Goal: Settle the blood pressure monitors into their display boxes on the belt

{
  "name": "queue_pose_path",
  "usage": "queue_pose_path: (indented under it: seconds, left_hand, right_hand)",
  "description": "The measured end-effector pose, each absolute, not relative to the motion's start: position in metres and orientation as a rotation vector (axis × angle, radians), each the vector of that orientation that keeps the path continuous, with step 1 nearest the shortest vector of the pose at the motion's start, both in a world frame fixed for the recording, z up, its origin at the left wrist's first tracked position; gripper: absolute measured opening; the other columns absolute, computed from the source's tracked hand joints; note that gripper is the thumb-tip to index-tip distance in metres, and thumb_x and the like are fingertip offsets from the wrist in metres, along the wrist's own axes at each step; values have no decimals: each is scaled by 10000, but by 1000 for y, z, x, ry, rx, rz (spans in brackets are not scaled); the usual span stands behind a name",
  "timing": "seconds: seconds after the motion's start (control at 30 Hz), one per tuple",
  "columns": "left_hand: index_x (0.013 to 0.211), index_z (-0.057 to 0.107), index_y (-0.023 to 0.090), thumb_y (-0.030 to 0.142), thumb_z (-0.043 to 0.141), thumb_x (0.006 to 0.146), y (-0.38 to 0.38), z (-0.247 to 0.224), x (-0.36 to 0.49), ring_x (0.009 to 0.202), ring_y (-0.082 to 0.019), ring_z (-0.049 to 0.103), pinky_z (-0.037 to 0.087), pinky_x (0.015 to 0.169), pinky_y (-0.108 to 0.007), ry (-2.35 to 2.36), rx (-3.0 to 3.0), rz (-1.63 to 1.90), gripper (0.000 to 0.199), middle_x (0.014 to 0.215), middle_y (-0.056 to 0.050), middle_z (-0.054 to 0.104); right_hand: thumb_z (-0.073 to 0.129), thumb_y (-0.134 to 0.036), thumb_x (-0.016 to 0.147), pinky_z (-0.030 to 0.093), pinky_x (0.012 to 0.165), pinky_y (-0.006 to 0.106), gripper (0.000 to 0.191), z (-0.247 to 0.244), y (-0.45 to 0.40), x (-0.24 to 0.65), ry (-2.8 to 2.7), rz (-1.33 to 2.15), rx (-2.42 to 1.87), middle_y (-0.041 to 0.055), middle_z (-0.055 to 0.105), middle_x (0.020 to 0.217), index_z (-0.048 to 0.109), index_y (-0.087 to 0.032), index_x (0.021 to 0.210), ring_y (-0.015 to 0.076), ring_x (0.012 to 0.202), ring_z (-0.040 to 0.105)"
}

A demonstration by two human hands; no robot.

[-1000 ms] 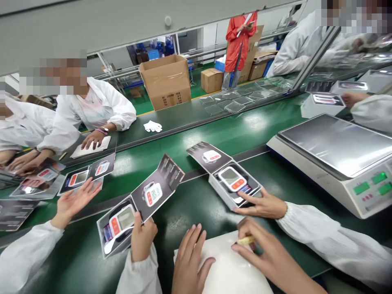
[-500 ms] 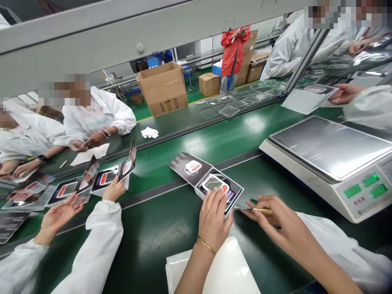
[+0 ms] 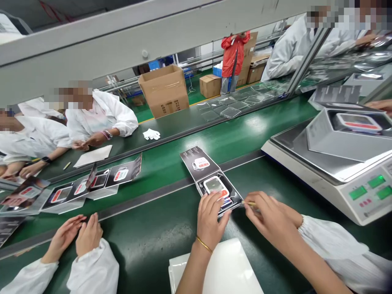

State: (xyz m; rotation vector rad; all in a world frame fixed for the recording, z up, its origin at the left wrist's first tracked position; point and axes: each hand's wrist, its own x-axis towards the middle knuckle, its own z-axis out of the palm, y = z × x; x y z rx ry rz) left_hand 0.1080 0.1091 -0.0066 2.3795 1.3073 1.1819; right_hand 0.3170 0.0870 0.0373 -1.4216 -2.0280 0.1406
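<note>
An open box (image 3: 208, 185) with a dark printed lid folded back lies on the green work surface. In it sits a white device (image 3: 216, 185) with a grey screen and an orange-red strip. My left hand (image 3: 210, 214), with a gold bangle, grips the box's near side, fingers over the device's lower edge and thumb at the front. My right hand (image 3: 265, 210) pinches a thin tan stick (image 3: 249, 203), its tip at the box's right corner. Behind it, a co-worker's white sleeve (image 3: 330, 234) and part of a hand show, its fingers hidden.
A weighing scale (image 3: 358, 183) at the right bears another open box (image 3: 339, 132). White sheets (image 3: 229, 269) lie in front of me. More open boxes (image 3: 101, 183) line the left, near a co-worker's hands (image 3: 75, 234). Clear plastic trays (image 3: 229, 111) and a white glove (image 3: 151, 134) lie across the belt.
My right hand has brought the stick to the box's corner. The co-worker's hands on the left have left the boxes and come together. A box now rests on the scale.
</note>
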Motion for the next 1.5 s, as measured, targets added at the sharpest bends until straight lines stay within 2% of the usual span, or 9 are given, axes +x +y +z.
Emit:
queue_pose_path:
  seconds: [0.2, 0.37, 0.43, 0.57, 0.73, 0.97, 1.1, 1.27, 1.5]
  left_hand:
    - [1201, 591, 222, 219, 612, 973, 109, -3, 105, 1322, -241, 620, 479, 1159, -498, 1270, 2406, 1212, 229, 1323, -69, 722]
    - [1261, 582, 206, 215, 622, 963, 106, -3, 91, 1304, -230, 634, 480, 1156, -481, 1297, 2460, 1222, 302, 1307, -67, 731]
    - [1265, 584, 202, 213, 627, 957, 101, -3, 76, 1299, -228, 639, 470, 1159, -473, 1332, 2500, 1224, 311, 1292, -66, 738]
    - [1167, 618, 185, 249, 667, 946, 87, -2, 26, 1251, -241, 665, 457, 1151, -463, 1472, 2564, 1292, 235, 1214, -87, 762]
    - [1110, 624, 166, 289, 711, 949, 68, 5, -51, 1221, -256, 688, 472, 1153, -478, 1705, 2630, 1204, 221, 1183, -107, 769]
    - [1390, 580, 145, 185, 629, 981, 6, 9, -67, 1478, -255, 473, 429, 1232, -450, 1858, 2688, 956, 414, 1437, -133, 645]
    - [1432, 564, 206, 139, 449, 1031, -25, -16, -36, 1414, -191, 546, 534, 1146, -382, 1468, 2784, 591, 422, 1470, -44, 632]
    - [1397, 599, 243, 102, 429, 1005, -29, -35, -24, 1354, -210, 609, 616, 1049, -426, 1523, 2759, 586, 450, 1441, -42, 655]
    - [1332, 652, 223, 97, 452, 970, -23, -52, -35, 1278, -206, 667, 629, 993, -348, 1454, 2871, 766, 433, 1355, -45, 713]
  right_hand:
    - [479, -209, 1040, 526, 807, 358, 242, 36, 67, 307, -2110, 262, -1310, 37, 644, 1035, 579, -293, 1243, 209, 913, 653]
    - [412, -228, 1049, 527, 1024, 528, 499, 19, 61, 288, -2125, 408, -1448, 12, 686, 1037, 392, -363, 1529, 215, 908, 707]
    - [416, -283, 1061, 558, 995, 496, 500, 19, 59, 288, -2032, 496, -1504, 22, 702, 1082, 351, -358, 1551, 212, 902, 721]
    - [425, -360, 1069, 611, 816, 359, 414, 26, 49, 291, -1949, 681, -1525, 38, 696, 1114, 432, -358, 1483, 195, 886, 733]
    - [403, -362, 1071, 599, 798, 336, 355, 28, 33, 281, -2013, 840, -1477, 36, 675, 1052, 490, -341, 1414, 203, 924, 730]
    - [503, -264, 1036, 525, 634, 309, 48, 14, 9, 243, -2276, 851, -1457, -7, 633, 926, 528, -272, 994, 191, 747, 685]
    - [727, -197, 910, 499, 599, 315, 255, -1, 7, 223, -2440, 534, -1468, -33, 622, 836, 481, -260, 886, 218, 720, 683]
    - [723, -140, 881, 508, 609, 323, 258, -14, 8, 199, -2553, 293, -1394, -7, 642, 843, 489, -248, 864, 223, 683, 680]
    - [771, -169, 822, 476, 678, 257, 269, 11, 8, 198, -2298, 989, -1461, -39, 643, 883, 515, -246, 849, 173, 772, 667]
